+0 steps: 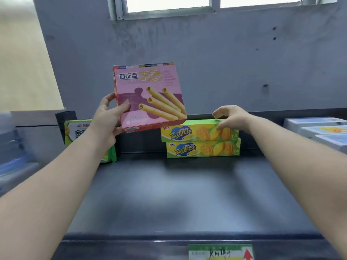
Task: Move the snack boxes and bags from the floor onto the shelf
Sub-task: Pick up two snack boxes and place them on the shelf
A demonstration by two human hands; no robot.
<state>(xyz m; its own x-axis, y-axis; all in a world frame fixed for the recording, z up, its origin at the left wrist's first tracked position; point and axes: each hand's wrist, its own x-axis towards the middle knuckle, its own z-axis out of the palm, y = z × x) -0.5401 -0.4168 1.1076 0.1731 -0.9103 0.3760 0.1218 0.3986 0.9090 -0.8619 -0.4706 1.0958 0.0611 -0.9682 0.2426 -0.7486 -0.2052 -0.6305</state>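
My left hand [109,118] grips the lower left corner of a pink egg-roll box [150,96], held tilted in the air above the dark shelf [178,194]. Its lower right corner hangs just over two stacked yellow-green Zecheese boxes [200,139] at the back of the shelf. My right hand [230,116] hovers with fingers apart over the right end of the upper Zecheese box, touching or nearly touching it. A green snack bag [78,132] stands at the back left, partly hidden behind my left forearm.
White and blue boxes [319,130] lie on the shelf to the right. A price label [220,252] sits on the shelf's front edge. A grey wall with a window rises behind. Blurred blue items [13,147] sit at the far left.
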